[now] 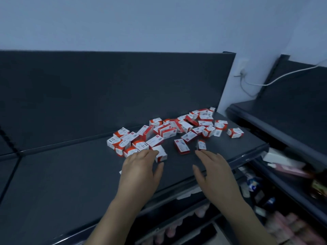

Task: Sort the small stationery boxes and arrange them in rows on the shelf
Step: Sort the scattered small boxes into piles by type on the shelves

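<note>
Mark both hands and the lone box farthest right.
left hand (139, 167): head view, back of the hand.
right hand (214, 167): head view, back of the hand.
lone box (235, 133): head view, middle of the box.

Wall: a plain pale wall (159, 23) is seen across the top of the view.
Socket: a white wall socket (243, 68) is set at upper right, with a plug seated in it.
Cable: a white cable (283, 77) is led from the plug rightward, out of frame.
Neighbouring unit: a second dark shelving unit (292, 121) is placed at the right.
Lower tiers: pink packets (290, 227), a brown bottle (318, 188) and small blue-and-white items (253, 183) are stocked at lower right; details are blurred.
</note>
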{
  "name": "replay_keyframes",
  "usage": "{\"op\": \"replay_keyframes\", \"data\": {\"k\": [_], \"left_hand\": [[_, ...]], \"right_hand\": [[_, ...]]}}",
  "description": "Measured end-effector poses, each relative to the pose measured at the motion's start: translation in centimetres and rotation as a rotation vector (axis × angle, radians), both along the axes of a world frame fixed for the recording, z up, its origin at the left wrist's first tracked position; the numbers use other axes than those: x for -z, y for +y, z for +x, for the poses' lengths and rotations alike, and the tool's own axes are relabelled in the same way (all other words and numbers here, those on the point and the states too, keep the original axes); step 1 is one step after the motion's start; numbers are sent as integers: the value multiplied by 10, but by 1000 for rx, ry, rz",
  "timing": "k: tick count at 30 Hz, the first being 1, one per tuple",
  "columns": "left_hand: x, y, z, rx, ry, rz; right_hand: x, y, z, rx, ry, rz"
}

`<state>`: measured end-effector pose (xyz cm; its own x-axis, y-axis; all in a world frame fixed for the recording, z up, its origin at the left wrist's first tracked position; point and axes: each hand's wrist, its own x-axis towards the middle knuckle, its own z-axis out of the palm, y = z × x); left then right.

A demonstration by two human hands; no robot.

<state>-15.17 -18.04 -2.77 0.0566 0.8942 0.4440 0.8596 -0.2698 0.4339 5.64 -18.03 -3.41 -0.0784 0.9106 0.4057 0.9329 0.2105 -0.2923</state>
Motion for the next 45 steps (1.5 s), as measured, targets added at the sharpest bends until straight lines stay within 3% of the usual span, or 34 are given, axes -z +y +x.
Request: {"op": "replay_keyframes", "data": {"k": [18,27,33,38,45], "left_hand": [[-4,187,161,183,81,-144],[0,238,221,244,136,-415],[-1,240,231,135,95,-452],[-5,226,239,5,-4,-344],[2,197,246,-155,-168,-265]], "right_hand": [[-1,143,152,194,21,-104],[6,188,201,204,65,-111],[13,215,233,82,39,-222],[23,233,252,-84,3,-349],[24,231,250,-252,212,-313]]}}
